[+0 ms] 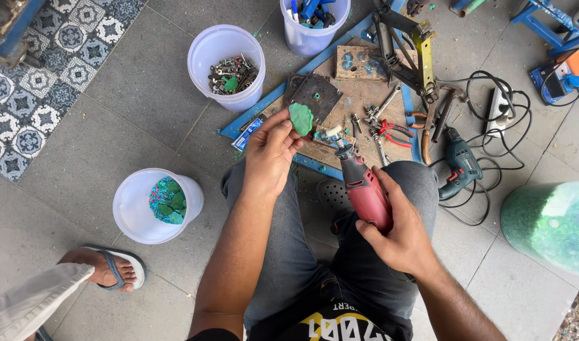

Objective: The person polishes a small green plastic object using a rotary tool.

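Observation:
My left hand pinches a small flat green plastic piece by its lower edge and holds it up over the wooden work board. My right hand grips a dark red rotary tool above my right thigh. The tool's tip points up and left, a short way below and right of the green piece, not touching it. I am seated, with both knees in grey trousers under my hands.
A white bucket with green plastic pieces stands at my left, a bucket of metal parts farther off, and a bucket of blue pieces at the top. Red pliers, a teal drill, cables and another person's sandalled foot lie around.

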